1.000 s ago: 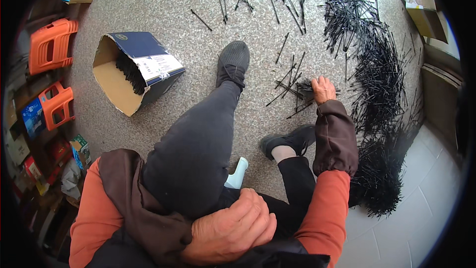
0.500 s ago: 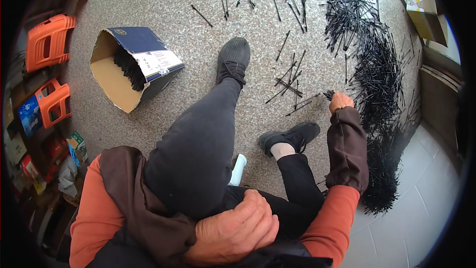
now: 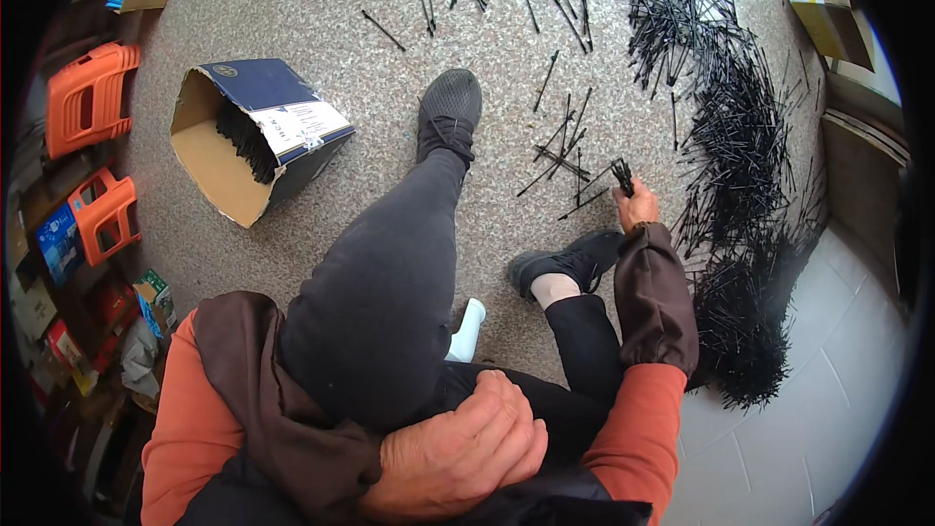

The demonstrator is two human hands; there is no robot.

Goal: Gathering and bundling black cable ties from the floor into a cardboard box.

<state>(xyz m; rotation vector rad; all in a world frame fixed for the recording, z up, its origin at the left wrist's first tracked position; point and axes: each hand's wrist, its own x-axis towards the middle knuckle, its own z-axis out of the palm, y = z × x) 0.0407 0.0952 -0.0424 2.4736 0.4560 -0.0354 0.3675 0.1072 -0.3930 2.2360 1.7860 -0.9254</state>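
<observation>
In my right hand (image 3: 636,206) is a small bunch of thin black sticks (image 3: 621,173), with the fingers closed round it just above the floor. The bunch points up and away from me, beside my right shoe. Several loose black sticks (image 3: 563,148) lie crossed on the floor to its left. A long, dense heap of the same sticks (image 3: 735,156) curves along my right side. My left hand (image 3: 466,446) rests in my lap with its fingers curled together; its palm is hidden, so whatever it may hold cannot be seen.
An open cardboard box (image 3: 219,185) lies on its side at the left with black sticks inside. Orange plastic stools (image 3: 93,102) stand along the left edge. A pale, rounded plastic piece (image 3: 467,331) shows between my legs. A yellow-and-white carton (image 3: 828,10) is at the far right.
My right hand has moved left, away from the heap's edge, with the bunch now turned upward and plainer to see. The near end of the heap looks shifted. My left hand stays put.
</observation>
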